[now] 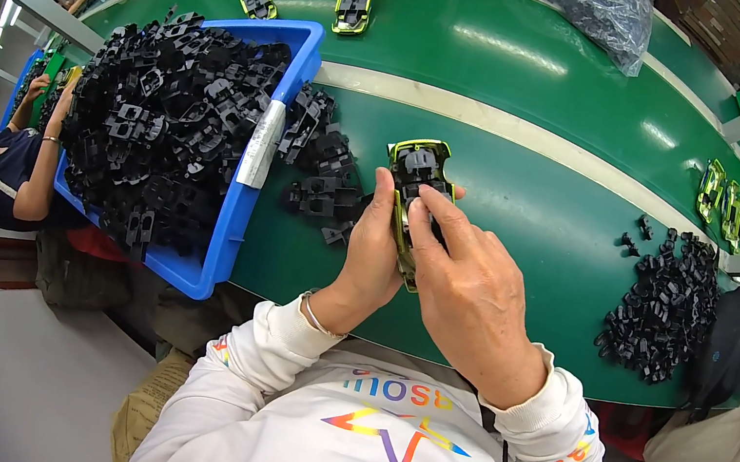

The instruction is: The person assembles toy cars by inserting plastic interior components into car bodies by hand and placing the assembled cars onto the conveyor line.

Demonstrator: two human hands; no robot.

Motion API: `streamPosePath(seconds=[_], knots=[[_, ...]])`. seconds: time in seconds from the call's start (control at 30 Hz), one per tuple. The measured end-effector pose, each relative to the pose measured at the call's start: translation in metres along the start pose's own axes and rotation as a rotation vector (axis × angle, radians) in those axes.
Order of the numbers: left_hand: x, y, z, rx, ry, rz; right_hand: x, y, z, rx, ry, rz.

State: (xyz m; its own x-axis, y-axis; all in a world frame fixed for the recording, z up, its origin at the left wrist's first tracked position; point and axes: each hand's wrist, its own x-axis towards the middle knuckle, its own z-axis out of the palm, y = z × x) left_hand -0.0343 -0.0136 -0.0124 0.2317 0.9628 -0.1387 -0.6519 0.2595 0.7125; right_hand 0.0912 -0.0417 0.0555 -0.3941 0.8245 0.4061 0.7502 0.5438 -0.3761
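Note:
A lime-green toy car body (441, 155) lies upside down in my left hand (374, 250), its black plastic insert (419, 166) showing inside. The left thumb runs along one side, and fingertips show past the opposite edge. My right hand (479, 285) is over the shell, thumb and index finger pressed together down onto the insert. Whether a smaller part sits under those fingertips is hidden. Left of the hands, loose black plastic inserts (328, 179) spread over the green table (530, 220), beside a blue bin (234, 232) heaped with more.
Small black parts (664, 303) are piled on the right, by a dark bag (728, 344). Across a pale strip, green car bodies (355, 3) rest on the far surface, and others (712, 190) stand far right. A plastic bag (592, 13) lies at the back. People work on both sides.

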Motion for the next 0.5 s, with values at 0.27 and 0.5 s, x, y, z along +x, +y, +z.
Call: streamPosePath(seconds=[0.27,0.5], knots=[[-0.0003,0.009,0.008,0.004,0.007,-0.021,-0.0029,-0.0007,-0.0024,-0.03,-0.011,-0.019],[0.0017,0.0057,0.0055,0.024,-0.016,0.006,-0.0021,-0.0032,0.0024,-0.075,0.033,-0.049]])
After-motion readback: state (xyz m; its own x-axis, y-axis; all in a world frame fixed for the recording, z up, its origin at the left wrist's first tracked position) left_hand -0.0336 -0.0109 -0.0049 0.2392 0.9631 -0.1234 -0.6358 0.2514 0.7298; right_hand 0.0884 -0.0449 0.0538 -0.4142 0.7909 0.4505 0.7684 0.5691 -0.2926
